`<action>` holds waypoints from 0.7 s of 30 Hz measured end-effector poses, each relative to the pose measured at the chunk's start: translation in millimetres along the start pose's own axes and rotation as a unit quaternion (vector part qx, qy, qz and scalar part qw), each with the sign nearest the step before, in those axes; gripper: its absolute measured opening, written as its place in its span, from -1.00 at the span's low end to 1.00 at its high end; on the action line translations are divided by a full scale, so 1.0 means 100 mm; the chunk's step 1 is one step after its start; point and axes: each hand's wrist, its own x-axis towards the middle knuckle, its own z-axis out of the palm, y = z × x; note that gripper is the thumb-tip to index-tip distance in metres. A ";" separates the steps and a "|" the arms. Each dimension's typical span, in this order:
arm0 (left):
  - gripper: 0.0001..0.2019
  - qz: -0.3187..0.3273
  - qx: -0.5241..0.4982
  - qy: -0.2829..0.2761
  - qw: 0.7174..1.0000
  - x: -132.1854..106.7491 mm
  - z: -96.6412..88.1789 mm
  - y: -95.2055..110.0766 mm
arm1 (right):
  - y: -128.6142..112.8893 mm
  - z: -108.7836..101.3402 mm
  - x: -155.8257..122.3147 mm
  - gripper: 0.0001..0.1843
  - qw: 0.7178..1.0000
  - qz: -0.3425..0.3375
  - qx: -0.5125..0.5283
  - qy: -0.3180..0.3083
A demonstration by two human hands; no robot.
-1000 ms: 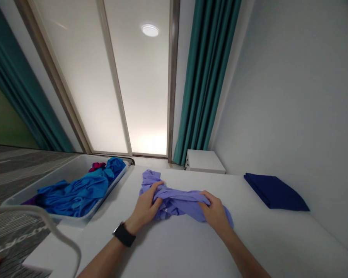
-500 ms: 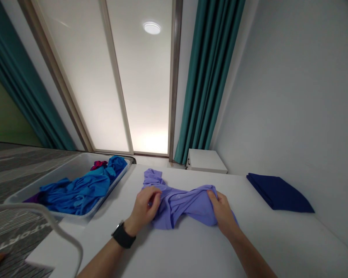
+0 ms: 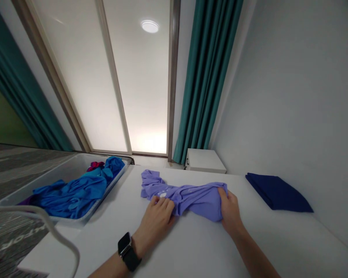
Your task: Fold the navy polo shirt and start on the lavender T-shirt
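On the table (image 3: 191,251), the left hand (image 3: 158,217) lies flat on the lilac garment (image 3: 191,195), fingers together; the right hand (image 3: 230,210) has its fingers clamped on the garment's right end.

A white table (image 3: 191,251) fills the foreground, set against a plain pale grey wall (image 3: 301,96) on the right. Straight ahead stand tall frosted glass panels (image 3: 84,85) in slim metal frames, glowing brightest near the bottom, with a round ceiling light (image 3: 150,26) mirrored near the top. A teal curtain (image 3: 208,77) hangs in folds to the right of the panels, and another teal curtain (image 3: 14,104) hangs at the far left. A small white cabinet (image 3: 205,161) sits below the right curtain. Grey patterned carpet (image 3: 14,162) covers the floor on the left.
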 end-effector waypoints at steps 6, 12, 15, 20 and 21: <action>-0.80 -0.110 -0.109 0.033 0.987 0.02 -0.04 -0.23 | -0.14 0.01 -0.06 -0.53 0.987 -0.090 -0.109 -0.070; -0.52 -0.291 -0.424 -0.053 0.856 0.06 -0.12 -0.53 | -0.19 0.03 -0.13 -0.59 0.869 -0.289 -0.374 -0.149; -0.38 -0.305 -0.572 -0.120 0.752 0.03 -0.12 -0.61 | -0.22 0.04 -0.17 -0.67 0.807 -0.280 -0.500 -0.142; -0.37 -0.331 -0.650 -0.140 0.669 0.01 0.01 -0.70 | -0.32 -0.03 -0.19 -0.62 0.867 -0.111 -0.418 -0.248; -0.39 -0.325 -0.664 -0.129 0.661 0.03 0.05 -0.72 | -0.33 -0.04 -0.19 -0.59 0.878 -0.061 -0.369 -0.300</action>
